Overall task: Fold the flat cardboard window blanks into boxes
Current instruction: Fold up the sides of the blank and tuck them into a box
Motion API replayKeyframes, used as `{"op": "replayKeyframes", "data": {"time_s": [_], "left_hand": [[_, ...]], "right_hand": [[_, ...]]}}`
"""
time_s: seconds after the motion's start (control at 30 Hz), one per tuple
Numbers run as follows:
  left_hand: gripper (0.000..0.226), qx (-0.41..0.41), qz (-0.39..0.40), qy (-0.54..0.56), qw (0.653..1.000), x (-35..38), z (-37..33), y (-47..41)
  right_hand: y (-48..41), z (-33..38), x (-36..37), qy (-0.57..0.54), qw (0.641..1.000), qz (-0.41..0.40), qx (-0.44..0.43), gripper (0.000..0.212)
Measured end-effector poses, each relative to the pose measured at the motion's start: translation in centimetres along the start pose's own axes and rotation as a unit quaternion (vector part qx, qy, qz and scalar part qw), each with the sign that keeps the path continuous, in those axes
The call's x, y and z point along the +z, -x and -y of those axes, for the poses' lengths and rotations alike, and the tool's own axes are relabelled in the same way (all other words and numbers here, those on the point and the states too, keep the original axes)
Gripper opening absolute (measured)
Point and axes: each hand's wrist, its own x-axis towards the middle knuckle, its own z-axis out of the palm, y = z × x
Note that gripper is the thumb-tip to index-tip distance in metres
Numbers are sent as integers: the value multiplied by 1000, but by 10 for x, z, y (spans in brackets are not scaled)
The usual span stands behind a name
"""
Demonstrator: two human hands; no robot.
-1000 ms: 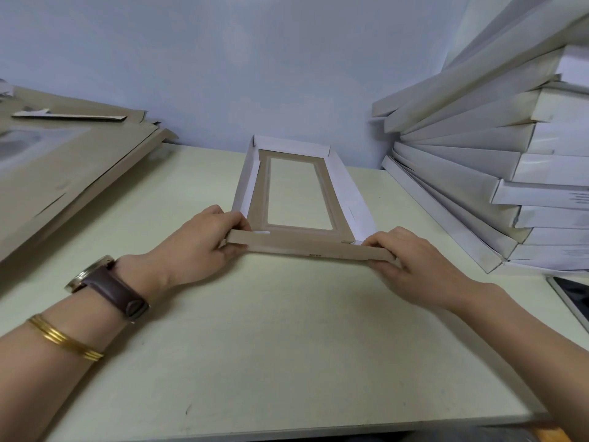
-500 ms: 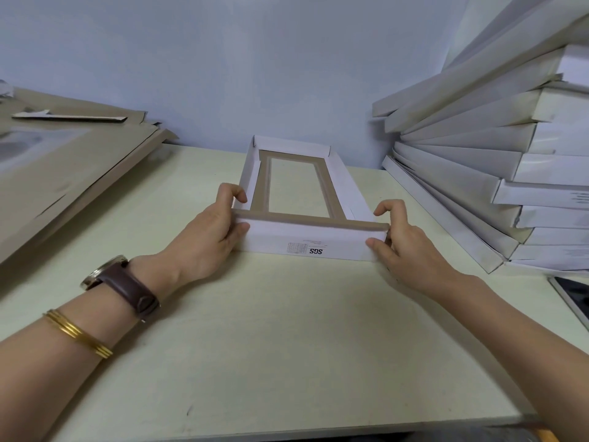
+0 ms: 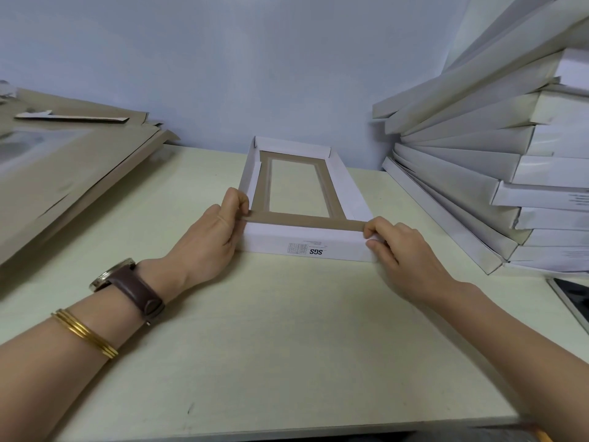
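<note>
A white cardboard window box (image 3: 306, 244) lies on the pale table (image 3: 271, 346), its four walls standing and its brown inside with a rectangular window facing up. The near wall shows a small printed label. My left hand (image 3: 213, 240) pinches the near left corner, thumb on the brown folded-in flap. My right hand (image 3: 398, 250) pinches the near right corner the same way. A stack of flat brown blanks (image 3: 63, 173) lies at the left.
A tall leaning stack of folded white boxes (image 3: 497, 173) fills the right side, close to the box in my hands. A dark flat device (image 3: 570, 301) lies at the right table edge. The blue wall stands right behind the table.
The near flap has gone from lying low to standing as a wall, with its brown flap folded inward. Both hands have shifted onto the near corners.
</note>
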Motion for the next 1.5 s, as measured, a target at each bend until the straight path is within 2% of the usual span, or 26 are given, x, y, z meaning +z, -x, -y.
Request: {"op": "replayKeyframes", "data": {"time_s": [0.17, 0.4, 0.5, 0.6, 0.8, 0.93, 1.1, 1.23, 1.37, 1.5], "left_hand": [[24, -6, -4, -7, 1000, 3, 3, 0], [17, -30, 36, -4, 999, 3, 5, 1], [5, -32, 46, 2, 998, 3, 5, 3], [15, -28, 57, 1, 998, 1, 2, 5], [11, -22, 53, -51, 997, 4, -2, 7], [12, -22, 6, -105, 994, 5, -5, 8], [11, 59, -20, -197, 978, 5, -10, 6], [15, 125, 28, -228, 965, 14, -27, -2], [25, 117, 108, -217, 963, 31, -54, -24], [27, 93, 159, -200, 962, 44, -74, -36]], "right_hand": [[3, 1, 0, -9, 1000, -3, 5, 17], [5, -1, 1, -9, 1000, 14, 8, 21], [5, 0, 2, -27, 999, 26, 20, 20], [5, 1, 5, -30, 999, 29, 29, 17], [5, 4, 10, -23, 998, 17, 52, 19], [5, 8, 11, 28, 998, -8, 63, 18], [4, 8, 11, 83, 996, -16, 14, 17], [0, 14, 8, 147, 989, -2, -9, 17], [-9, 37, 11, 186, 980, 34, -56, 10], [-22, 63, 18, 152, 982, 21, -108, 10]]}}
